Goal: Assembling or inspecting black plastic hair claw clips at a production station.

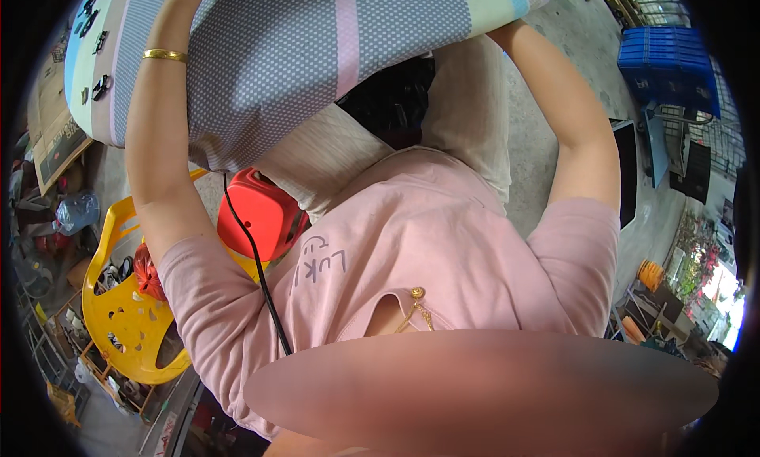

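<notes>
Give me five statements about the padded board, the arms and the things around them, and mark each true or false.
1. The striped padded board has a dotted grey cover with a pink stripe. True.
2. A gold bangle sits on the forearm at the picture's left. True.
3. The plastic chair is blue. False: it is yellow; the blue thing is a crate at upper right.
4. A black cable runs past the red device. True.
5. Both hands show fully. False: they are hidden by the board or cut off at the picture's edge.
</notes>
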Demonstrator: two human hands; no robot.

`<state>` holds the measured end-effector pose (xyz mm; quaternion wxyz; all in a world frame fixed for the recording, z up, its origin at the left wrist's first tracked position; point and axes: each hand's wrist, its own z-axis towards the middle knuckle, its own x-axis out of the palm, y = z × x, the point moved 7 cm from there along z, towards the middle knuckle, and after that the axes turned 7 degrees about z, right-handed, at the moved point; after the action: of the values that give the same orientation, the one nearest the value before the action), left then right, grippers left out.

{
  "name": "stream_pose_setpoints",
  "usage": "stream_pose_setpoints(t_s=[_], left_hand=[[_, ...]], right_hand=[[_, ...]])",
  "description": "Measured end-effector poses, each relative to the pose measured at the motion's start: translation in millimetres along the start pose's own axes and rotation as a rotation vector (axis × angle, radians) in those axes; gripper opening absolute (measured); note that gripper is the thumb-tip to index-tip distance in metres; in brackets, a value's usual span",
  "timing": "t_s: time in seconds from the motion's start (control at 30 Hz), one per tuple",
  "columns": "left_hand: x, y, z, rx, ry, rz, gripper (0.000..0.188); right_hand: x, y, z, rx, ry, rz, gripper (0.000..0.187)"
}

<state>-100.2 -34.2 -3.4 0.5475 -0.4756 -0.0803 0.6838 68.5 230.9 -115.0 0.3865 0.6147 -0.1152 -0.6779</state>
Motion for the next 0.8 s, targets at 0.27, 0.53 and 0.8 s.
stream_pose_setpoints(t_s=[0.27, 0.53, 0.8], left_hand=[[11, -20, -1, -0.154, 0.005, -0.039, 0.03], [13, -67, -17, 0.026, 0.164, -0.236, 0.029], [35, -73, -22, -0.04, 0.389, -0.116, 0.039]], right_hand=[[73, 22, -31, -0.026, 0.721, -0.459, 0.034], [-55, 180, 63, -0.065, 0.287, 0.35, 0.029], [-55, 129, 115, -0.328, -0.019, -0.058, 0.032]])
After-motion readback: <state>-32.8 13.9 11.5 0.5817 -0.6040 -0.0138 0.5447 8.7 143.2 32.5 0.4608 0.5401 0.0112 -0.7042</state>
